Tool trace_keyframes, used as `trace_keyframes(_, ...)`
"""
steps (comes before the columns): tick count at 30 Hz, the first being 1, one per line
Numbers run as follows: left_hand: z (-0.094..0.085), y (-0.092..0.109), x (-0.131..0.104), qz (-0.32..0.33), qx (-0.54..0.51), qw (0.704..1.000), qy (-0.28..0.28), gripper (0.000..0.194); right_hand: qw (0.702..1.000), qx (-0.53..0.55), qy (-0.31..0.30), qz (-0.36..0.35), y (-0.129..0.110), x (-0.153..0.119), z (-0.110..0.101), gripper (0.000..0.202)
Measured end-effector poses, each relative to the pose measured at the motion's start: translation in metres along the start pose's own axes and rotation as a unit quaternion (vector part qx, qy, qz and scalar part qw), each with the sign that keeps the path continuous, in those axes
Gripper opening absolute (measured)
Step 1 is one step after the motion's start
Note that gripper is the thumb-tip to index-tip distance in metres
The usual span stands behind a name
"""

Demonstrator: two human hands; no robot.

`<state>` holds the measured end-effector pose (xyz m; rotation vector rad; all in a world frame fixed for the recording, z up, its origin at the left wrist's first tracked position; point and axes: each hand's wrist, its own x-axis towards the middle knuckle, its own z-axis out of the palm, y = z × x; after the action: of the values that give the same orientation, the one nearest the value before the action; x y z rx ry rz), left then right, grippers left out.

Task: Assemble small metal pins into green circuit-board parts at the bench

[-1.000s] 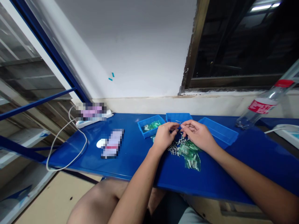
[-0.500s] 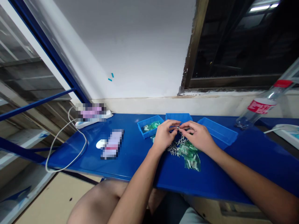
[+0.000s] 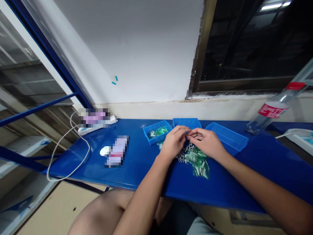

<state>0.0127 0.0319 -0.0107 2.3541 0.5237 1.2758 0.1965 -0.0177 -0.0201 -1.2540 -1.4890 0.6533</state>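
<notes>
My left hand [image 3: 174, 141] and my right hand [image 3: 204, 141] meet at the fingertips above a heap of small metal pins [image 3: 182, 156]. Both are closed in a pinch around a small metal part, which the fingers now mostly hide. Just below the right hand lie clear green plastic bags [image 3: 201, 166] with small metal pieces inside. Left of the left hand stands a blue bin [image 3: 152, 141] containing more green bags. Behind the hands is a second blue bin [image 3: 187, 122], its inside partly hidden, and a third blue bin [image 3: 227, 138] sits beyond the right hand.
The blue table [image 3: 137, 169] runs along a wall. At left lie a phone-like blurred object [image 3: 117, 151], a white oval object [image 3: 105, 150] and a power strip [image 3: 97, 128] with a looping white cable [image 3: 89, 156]. A plastic bottle [image 3: 272, 109] stands at right.
The fingertips have drawn closer together, and the shiny metal part seen between them earlier is now mostly covered. The view has shifted very slightly; the bins and bags stay put.
</notes>
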Motion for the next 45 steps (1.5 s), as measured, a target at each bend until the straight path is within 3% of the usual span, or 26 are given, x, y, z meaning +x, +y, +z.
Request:
trace_keyframes(6,0.001,0.004,0.001,-0.071,-0.032,0.996,0.041,0.032,1.000,-0.004,0.009,-0.029,-0.008,0.000,0.000,0.023)
trace_keyframes(10,-0.004,0.012,0.003,-0.123,0.041,0.992,0.010,0.017,0.996,-0.064,0.032,-0.048,-0.011,0.000,-0.004,0.016)
trace_keyframes(15,-0.007,0.016,0.005,-0.143,0.038,0.988,-0.046,0.029,0.999,-0.026,0.018,-0.044,-0.006,0.001,-0.006,0.017)
trace_keyframes(25,-0.006,0.017,0.004,-0.202,0.023,0.979,-0.005,0.019,0.998,-0.032,0.017,-0.057,-0.008,0.002,-0.006,0.020)
trace_keyframes(34,-0.002,0.014,0.004,-0.202,0.003,0.979,0.017,0.019,0.999,0.016,0.027,0.018,0.002,0.002,-0.004,0.026)
trace_keyframes(41,-0.003,0.014,0.006,-0.198,-0.052,0.978,0.038,0.014,0.998,-0.021,0.030,-0.043,-0.005,0.003,-0.005,0.024)
trace_keyframes(45,-0.007,0.019,0.006,-0.209,-0.022,0.978,-0.012,0.030,0.995,-0.061,0.042,-0.073,-0.010,0.002,-0.006,0.020)
